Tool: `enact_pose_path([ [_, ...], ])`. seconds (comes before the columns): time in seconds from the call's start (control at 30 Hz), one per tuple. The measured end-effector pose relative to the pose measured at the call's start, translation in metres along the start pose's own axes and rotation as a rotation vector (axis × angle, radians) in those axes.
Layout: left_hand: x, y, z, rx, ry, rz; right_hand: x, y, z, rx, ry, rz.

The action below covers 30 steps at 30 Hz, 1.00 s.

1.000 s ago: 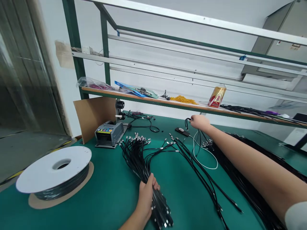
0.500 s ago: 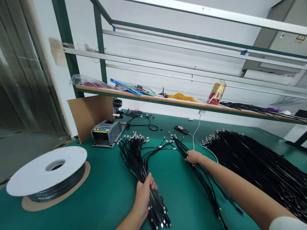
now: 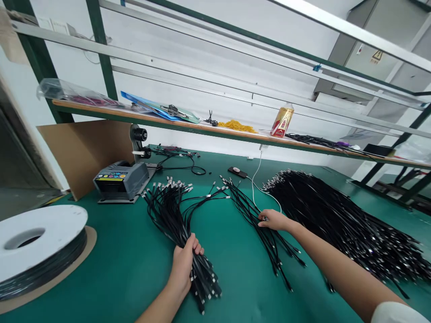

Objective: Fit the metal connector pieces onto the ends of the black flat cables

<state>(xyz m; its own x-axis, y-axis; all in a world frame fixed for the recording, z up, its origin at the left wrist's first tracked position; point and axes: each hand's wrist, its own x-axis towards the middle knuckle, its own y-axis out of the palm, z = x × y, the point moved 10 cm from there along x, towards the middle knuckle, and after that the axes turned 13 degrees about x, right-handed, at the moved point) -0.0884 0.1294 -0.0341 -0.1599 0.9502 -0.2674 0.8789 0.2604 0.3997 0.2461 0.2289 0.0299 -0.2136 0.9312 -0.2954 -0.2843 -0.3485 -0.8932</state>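
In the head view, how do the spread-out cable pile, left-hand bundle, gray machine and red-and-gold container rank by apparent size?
Largest to smallest:
1. Cable pile
2. Bundle in the left hand
3. Gray machine
4. Red-and-gold container

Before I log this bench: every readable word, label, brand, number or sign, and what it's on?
No words or numbers legible.
Warning triangle, lightning-bolt symbol: on the grey cabinet; any text there too small.
Red-and-gold container: print blurred, brand unreadable.
Grey machine, coloured buttons: markings too small.
Black cables, pale ends: no text readable.
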Motion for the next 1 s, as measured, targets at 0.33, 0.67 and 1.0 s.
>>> enact_pose_path([
  [0.33, 0.001, 0.001, 0.001, 0.0, -0.013, 0.008, -0.017, 0.011, -0.009, -0.067, 0.03, -0.055],
  [0.67, 0.0, 0.003, -0.001, -0.027, -0.017, 0.016, -0.015, -0.001, 0.001, -0.114, 0.085, -0.001],
  [1.0, 0.002, 0.002, 0.003, -0.056, -0.012, 0.009, -0.004, -0.008, 0.028, 0.024, 0.162, 0.07],
])
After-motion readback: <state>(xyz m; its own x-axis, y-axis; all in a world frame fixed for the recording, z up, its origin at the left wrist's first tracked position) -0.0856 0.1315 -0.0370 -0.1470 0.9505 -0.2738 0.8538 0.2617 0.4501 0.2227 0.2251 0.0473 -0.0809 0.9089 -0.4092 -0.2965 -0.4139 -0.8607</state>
